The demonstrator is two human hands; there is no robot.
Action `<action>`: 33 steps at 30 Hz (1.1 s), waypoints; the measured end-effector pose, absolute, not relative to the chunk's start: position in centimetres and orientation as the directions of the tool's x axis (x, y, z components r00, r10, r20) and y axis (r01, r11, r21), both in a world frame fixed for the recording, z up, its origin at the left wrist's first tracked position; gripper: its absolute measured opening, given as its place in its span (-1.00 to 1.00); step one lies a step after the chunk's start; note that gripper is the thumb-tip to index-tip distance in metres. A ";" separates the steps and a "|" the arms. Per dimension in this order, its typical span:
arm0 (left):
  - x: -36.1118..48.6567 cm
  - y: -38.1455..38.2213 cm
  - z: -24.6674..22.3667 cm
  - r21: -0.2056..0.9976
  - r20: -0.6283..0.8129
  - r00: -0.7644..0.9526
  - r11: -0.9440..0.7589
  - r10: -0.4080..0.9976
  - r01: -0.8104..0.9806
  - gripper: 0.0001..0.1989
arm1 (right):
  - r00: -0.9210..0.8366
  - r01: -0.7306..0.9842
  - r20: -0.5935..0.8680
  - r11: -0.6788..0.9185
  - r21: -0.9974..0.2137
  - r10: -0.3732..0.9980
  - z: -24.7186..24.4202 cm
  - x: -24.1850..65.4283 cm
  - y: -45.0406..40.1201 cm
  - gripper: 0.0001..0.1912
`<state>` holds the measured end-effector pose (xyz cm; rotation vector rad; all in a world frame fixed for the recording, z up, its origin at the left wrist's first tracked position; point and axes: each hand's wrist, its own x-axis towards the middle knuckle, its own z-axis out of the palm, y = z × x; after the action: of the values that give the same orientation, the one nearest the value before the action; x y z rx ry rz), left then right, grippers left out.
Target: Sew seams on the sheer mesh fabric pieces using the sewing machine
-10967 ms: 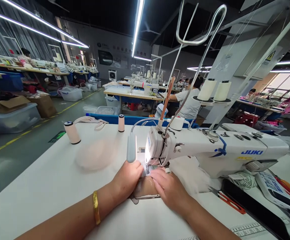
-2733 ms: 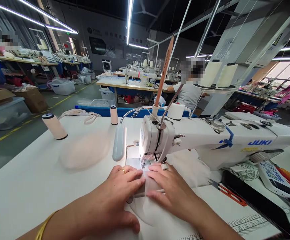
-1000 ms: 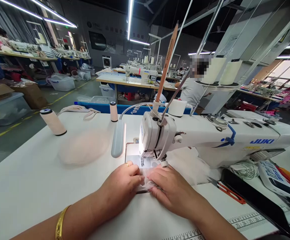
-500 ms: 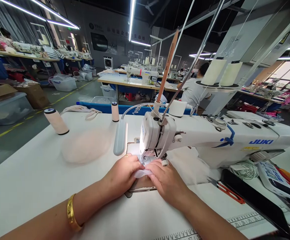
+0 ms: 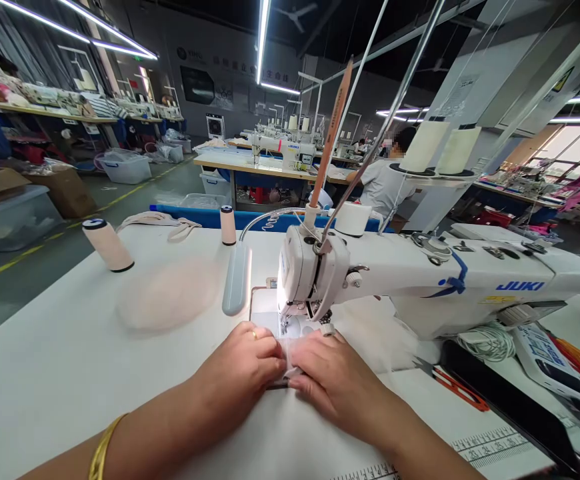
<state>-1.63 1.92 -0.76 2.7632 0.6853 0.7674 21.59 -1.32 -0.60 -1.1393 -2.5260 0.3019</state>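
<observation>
Between my two hands lies a small piece of thin, sheer white fabric (image 5: 291,348), just in front of the needle of a white sewing machine (image 5: 380,263). My left hand (image 5: 247,360) has its fingers curled closed on the fabric's left side. On the other side my right hand (image 5: 333,373) pinches it with thumb and fingers. The presser foot (image 5: 284,325) stands right beyond the fingertips, under the machine's lit head. Part of the fabric is hidden beneath my fingers. A sheer pale cloth (image 5: 377,333) lies under the machine arm.
Left of the machine are a pale pink sheer piece (image 5: 170,293), a thread cone (image 5: 107,245), a smaller spool (image 5: 228,225) and a grey lamp (image 5: 237,280). On the right lie orange-handled snips (image 5: 460,389), a black phone-like slab (image 5: 510,407) and a ruler (image 5: 495,443). A person (image 5: 387,180) sits beyond.
Both hands have drawn back slightly from the needle toward me, bringing the white fabric along. The left forearm with its bracelet has shifted nearer and lower.
</observation>
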 end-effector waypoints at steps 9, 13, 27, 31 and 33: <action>-2.1 2.3 -1.2 0.277 0.461 0.741 -0.873 0.488 0.402 -0.77 | -0.587 0.738 0.153 0.603 -0.304 0.795 -0.2 21.3 -1.5 -0.83; -2.1 2.9 -0.9 0.233 0.481 0.739 -0.881 0.473 0.412 -0.76 | -0.573 0.746 0.194 0.605 -0.277 0.796 -0.7 21.3 -1.2 -0.91; -2.2 3.2 -1.2 0.171 0.489 0.769 -0.910 0.411 0.378 -0.76 | -0.568 0.711 0.318 0.647 -0.274 0.759 -1.6 21.1 -1.0 -0.86; -2.2 3.6 -1.2 0.132 0.508 0.759 -0.908 0.406 0.397 -0.76 | -0.562 0.728 0.311 0.637 -0.255 0.767 -1.7 21.1 -0.6 -0.88; -2.2 3.9 -1.2 0.115 0.510 0.759 -0.907 0.404 0.406 -0.76 | -0.555 0.739 0.311 0.629 -0.242 0.771 -1.8 21.1 -0.4 -0.87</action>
<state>-2.16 3.86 -1.18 2.9490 0.6788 0.8547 21.09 -0.37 -1.84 -1.2002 -2.4662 0.1166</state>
